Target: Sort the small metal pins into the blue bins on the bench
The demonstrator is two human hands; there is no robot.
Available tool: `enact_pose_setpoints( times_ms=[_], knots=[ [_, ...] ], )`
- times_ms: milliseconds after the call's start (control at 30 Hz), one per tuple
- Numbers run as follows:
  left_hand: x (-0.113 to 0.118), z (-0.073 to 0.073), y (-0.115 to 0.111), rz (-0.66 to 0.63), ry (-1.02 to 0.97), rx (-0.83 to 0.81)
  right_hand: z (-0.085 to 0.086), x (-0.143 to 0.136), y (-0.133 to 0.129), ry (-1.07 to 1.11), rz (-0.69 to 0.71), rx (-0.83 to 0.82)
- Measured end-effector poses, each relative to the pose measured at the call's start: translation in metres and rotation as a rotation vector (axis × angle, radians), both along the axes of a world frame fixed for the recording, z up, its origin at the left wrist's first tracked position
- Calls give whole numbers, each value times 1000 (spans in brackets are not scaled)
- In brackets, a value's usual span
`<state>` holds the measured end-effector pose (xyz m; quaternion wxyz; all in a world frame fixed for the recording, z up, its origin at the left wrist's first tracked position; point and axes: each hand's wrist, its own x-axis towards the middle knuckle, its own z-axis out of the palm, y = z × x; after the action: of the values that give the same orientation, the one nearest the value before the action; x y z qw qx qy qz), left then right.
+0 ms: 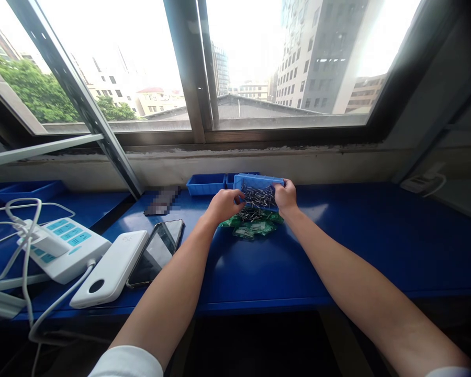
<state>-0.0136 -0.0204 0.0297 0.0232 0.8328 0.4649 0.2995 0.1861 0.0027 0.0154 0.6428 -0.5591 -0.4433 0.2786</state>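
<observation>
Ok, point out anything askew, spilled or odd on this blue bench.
The light-blue plastic bin in the right hand is tipped, odd for a container of loose thin metal fasteners. Below it, similar fasteners lie on crumpled green plastic packaging, perhaps spilled.

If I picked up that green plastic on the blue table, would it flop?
The green plastic is probably floppy, since it looks thin and crumpled. It may feel heavy, as many metal pins lie on or in it. Some pins look loose and shiny, so they might slide off.
</observation>
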Motion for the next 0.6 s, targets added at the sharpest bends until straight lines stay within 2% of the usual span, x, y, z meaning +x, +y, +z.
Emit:
enact_pose_setpoints(
  times_ms=[333,600],
  knots=[
    [-1,-2,2,-1,59,-41,-3,-3,-1,-39,10,6],
    [-2,-2,2,-12,61,-53,-9,-2,0,-41,23,109]
  ],
)
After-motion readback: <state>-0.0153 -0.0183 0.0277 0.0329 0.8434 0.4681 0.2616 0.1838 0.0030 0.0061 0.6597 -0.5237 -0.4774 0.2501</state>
